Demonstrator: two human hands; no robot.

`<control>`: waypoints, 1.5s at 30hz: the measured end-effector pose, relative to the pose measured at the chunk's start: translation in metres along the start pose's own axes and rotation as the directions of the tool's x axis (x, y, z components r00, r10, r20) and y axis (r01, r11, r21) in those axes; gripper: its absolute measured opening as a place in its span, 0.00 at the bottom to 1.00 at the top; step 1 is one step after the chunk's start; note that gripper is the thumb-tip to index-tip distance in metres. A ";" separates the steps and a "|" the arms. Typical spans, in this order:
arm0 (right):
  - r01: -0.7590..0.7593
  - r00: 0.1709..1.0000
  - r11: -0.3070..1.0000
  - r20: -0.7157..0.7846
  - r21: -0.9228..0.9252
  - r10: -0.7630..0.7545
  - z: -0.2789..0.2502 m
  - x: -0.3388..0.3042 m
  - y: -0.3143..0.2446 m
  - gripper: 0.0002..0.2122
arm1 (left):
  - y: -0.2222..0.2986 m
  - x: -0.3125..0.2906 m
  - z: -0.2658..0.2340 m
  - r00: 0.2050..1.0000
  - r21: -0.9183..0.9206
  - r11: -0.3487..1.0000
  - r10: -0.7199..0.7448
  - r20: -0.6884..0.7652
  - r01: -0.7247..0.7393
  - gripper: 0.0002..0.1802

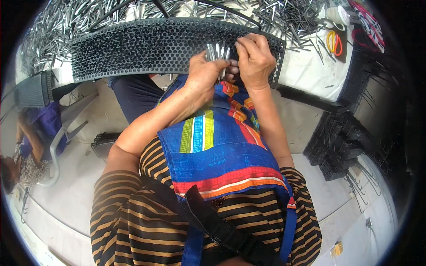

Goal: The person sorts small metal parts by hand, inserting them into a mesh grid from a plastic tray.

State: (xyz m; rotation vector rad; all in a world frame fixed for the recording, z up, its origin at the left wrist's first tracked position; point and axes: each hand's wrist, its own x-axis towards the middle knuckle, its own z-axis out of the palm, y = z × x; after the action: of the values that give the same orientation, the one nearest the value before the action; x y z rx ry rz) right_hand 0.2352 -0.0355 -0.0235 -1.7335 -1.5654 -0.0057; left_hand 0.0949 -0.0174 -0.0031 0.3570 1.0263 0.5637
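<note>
Over perf. tray, bent-fingered R hand

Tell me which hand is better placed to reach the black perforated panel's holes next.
Probably your right hand: its fingertips are over the black perforated panel, while your left hand holds a bundle of silvery pieces.

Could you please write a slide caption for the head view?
Left hand clutching slim silvery pieces, right hand at the perforated black panel, more loose pieces heaped beyond it.

Pale floor, white-covered table, curved white tubing at left
</note>
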 end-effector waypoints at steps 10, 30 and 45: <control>-0.783 0.587 0.176 0.614 0.597 0.529 -0.022 -0.008 -0.015 0.03 | -0.001 -0.006 0.007 1.000 -0.008 1.000 0.010 0.022 -0.010 0.07; -0.403 0.840 0.661 -0.030 0.633 0.541 -0.009 -0.001 0.007 0.04 | -0.002 -0.003 0.008 0.999 0.039 0.999 -0.026 -0.028 0.027 0.05; -0.074 0.997 0.996 0.006 0.052 0.073 -0.008 0.004 0.012 0.05 | -0.003 -0.001 0.006 0.999 -0.003 0.999 -0.044 0.009 0.044 0.06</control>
State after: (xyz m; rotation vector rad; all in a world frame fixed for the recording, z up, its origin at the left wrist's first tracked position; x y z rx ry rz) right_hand 0.2502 -0.0355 -0.0228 -1.7500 -1.4911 0.0752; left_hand 0.1012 -0.0206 -0.0014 0.3326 1.0224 0.5239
